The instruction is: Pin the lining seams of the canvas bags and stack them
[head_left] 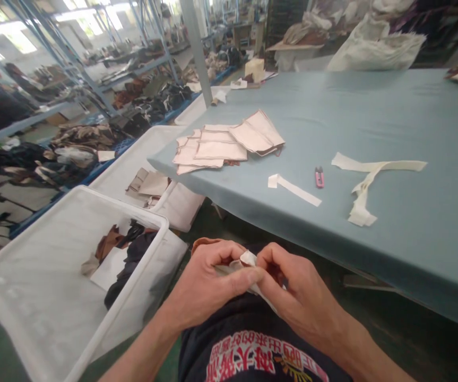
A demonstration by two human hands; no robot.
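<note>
Both hands meet close to my body, below the near edge of the table. My left hand (216, 276) is closed on a cream fabric piece (248, 258) with brown showing at its edge. Opposite it, my right hand (292, 281) pinches the same fabric, thumb and fingers pressed together near the left thumb. Much of the piece is hidden by the fingers. On the table lie a small pink-handled thread snipper (319, 178), a short cream strip (298, 192) and a longer crumpled cream strip (366, 188).
Cream fabric panels with brown edges (221, 146) lie stacked at the left of the blue-green table (304, 116). White bins (25, 297) holding cloth pieces stand at left. A white sack (376, 48) sits at the back, and a metal post (199, 53) rises by the table's far left corner.
</note>
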